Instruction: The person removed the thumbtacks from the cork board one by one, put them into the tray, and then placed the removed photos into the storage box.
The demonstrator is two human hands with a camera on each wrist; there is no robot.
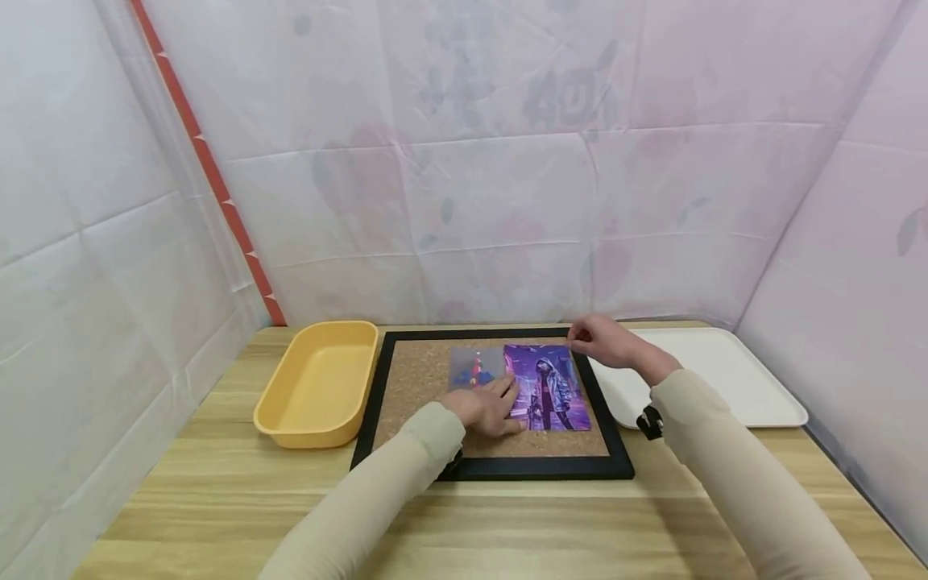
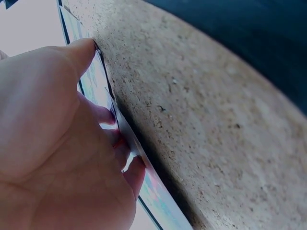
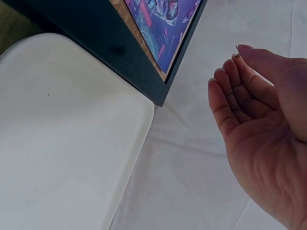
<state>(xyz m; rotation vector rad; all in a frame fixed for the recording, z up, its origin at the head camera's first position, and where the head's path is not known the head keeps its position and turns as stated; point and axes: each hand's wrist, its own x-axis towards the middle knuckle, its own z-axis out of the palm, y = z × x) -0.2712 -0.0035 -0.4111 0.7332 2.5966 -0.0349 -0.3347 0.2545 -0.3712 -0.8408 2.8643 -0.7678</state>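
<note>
One yellow tray (image 1: 326,387): left of the head view, on the desk (image 1: 544,532); apart from both hands, so little seems at risk.
Corkboard (image 1: 413,395): centre, black border (image 1: 536,469) round it; a hard sideways push could slide it, since no fastening shows.
Grey print (image 1: 466,360): centre, on the corkboard, its lower part hidden by the left grip; a sideways drag of that hand could skew it.
Left grip (image 1: 489,407): centre, fingers extended and spread over the two prints, pinching nothing; lifting too soon might let them shift.
Purple print (image 1: 551,387): right of centre, on the corkboard; in the left wrist view a sheet's edge seems to stand off the surface, so uneven pressure could crease it.
Pointed bit (image 3: 237,48): upper right of the right wrist view, tiny, perhaps a pin; a slipping hold could drop it or prick a finger.
Right grip (image 1: 609,342): right of centre, near the purple print's upper right corner, thumb and finger pinching the pointed bit; contact with the print I cannot tell. A tilted push could tear that corner.
White tray (image 1: 696,370): right; a lowered right sleeve (image 1: 725,451) could nudge it.
Count: one yellow tray, one corkboard, two prints, two hands, one pointed bit, one white tray.
</note>
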